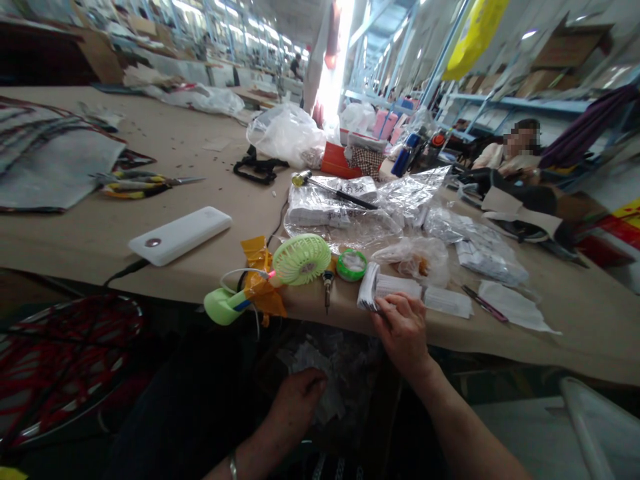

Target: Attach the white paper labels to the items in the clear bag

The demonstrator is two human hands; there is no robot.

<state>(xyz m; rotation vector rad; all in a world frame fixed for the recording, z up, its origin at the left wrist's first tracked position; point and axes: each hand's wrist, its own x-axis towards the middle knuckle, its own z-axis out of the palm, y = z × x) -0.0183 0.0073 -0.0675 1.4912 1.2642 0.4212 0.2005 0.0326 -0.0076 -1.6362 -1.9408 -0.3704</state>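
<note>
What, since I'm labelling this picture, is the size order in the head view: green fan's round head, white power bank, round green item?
White power bank
Green fan's round head
Round green item

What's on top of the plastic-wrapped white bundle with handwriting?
A black-handled hammer lies across the bundle. What is inside or beneath the bundle is covered and can't be seen.

- Brown-topped table (193,157), spreading beyond the right hand (403,327)
- Blue metal shelving (520,102) with cardboard boxes (573,47), farther off, to that hand's right
- Rows of lit strip lights (227,8), high beyond it
</note>
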